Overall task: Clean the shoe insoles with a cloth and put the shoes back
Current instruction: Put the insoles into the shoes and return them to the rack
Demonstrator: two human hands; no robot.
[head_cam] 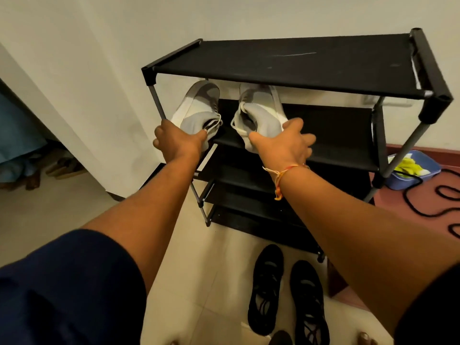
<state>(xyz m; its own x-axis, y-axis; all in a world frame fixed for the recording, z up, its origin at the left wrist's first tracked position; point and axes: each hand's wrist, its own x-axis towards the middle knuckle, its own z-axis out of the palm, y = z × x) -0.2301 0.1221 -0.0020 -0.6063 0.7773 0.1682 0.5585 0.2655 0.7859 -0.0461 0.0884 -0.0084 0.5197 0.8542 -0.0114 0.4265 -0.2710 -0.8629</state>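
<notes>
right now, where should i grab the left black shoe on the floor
Grip the left black shoe by the rim of its opening, at the end nearer the rack, coming from above: it sits sole-down with the opening facing up.

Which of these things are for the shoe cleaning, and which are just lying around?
For the job: two grey shoes, shoe rack, yellow cloth in blue tub.
Just lying about: black cable, black shoes on floor, sandals at left.

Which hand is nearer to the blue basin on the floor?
Right. The right hand, holding a grey shoe, is left of the blue basin; the left hand is farther left, on the other shoe.
</notes>
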